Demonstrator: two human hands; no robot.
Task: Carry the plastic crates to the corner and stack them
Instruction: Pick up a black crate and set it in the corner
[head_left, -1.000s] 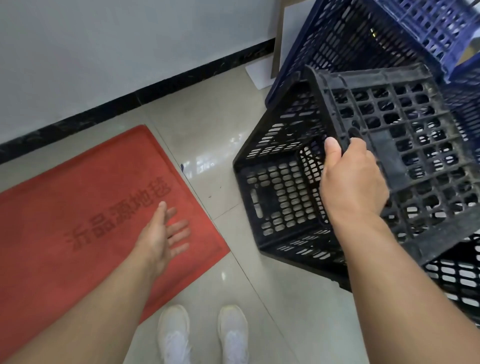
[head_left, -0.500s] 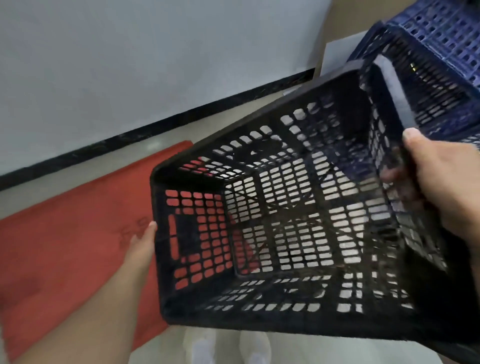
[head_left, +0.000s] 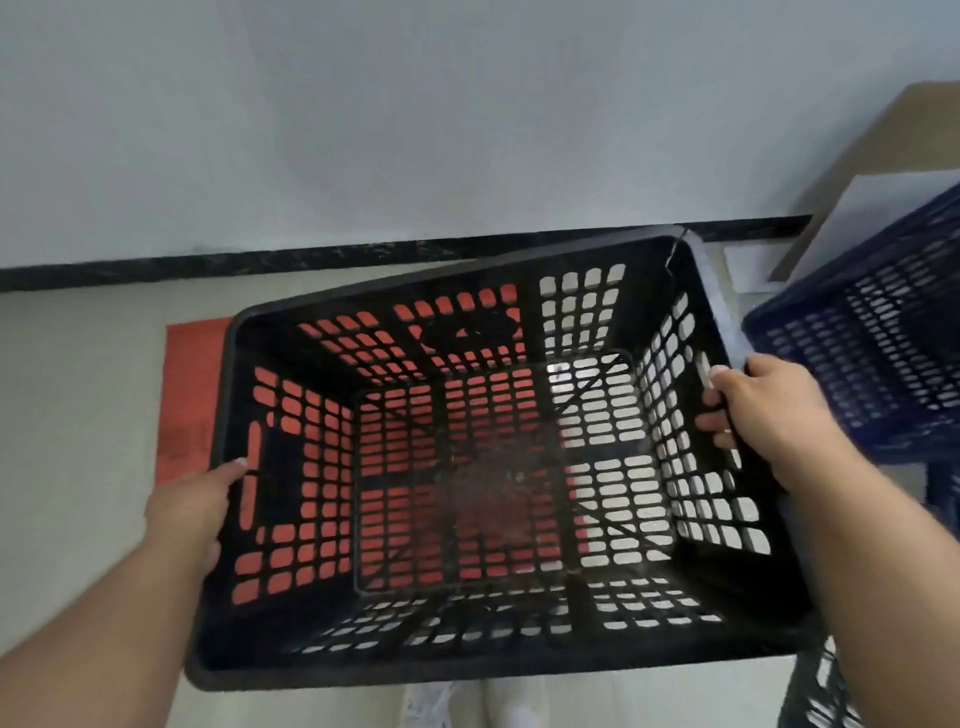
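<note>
Both hands grip the black crate (head_left: 467, 467) mouth-up, long axis left-right: left hand (head_left: 189, 512) fingers hidden, right hand (head_left: 769, 410) fingers curled inside; shoes mostly hidden

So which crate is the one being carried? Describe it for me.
Start at the white wall with its black skirting. In front of it, above the red mat, both hands hold a black crate. Unlike the blue crates on the right, it is black and lifted.

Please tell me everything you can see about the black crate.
The black crate is rectangular, looks like plastic, has slotted walls and floor, and is empty. It is held open side up. The left hand holds its left rim and the right hand grips its right rim. A crack shows at its far right corner.
</note>
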